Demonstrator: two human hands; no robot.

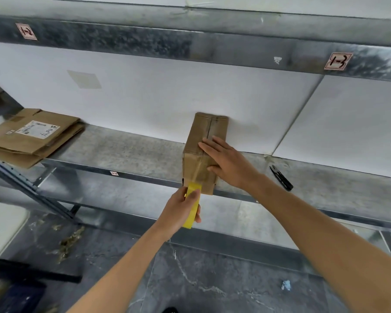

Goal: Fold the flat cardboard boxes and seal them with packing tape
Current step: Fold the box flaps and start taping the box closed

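Left hand [181,208]: low centre of the frame, just below the shelf's front edge. Its fingers are curled round the roll [194,188] and grip it, thumb on the near side. The forearm comes up from the lower left.
Roll: yellow and held on edge, just under the box's near end.
Tape [198,175]: a glossy strip seems to rise from the roll up the box's near end face and onto its top. Where it ends is hard to tell.
Box [202,132]: folded up and standing on the shelf [133,150] at centre frame. Its long axis runs away from the person, from the shelf's front edge to the white wall panel behind. The flap seam runs along the top on that same axis.
Right hand [226,161]: laid flat on the box's top toward the near end. The fingers are straight and spread, pressing down and gripping nothing. The arm reaches in from the lower right.
Relation that matters: the roll lies on the seam's line at the near end, so the pull probably goes down and toward the person while the right hand pins the box.
Cutter [281,177]: a small black tool on the shelf right of the box, nearer the right hand.
Flat boxes [32,136]: a stack at the left edge of the frame, well apart, not yet folded.
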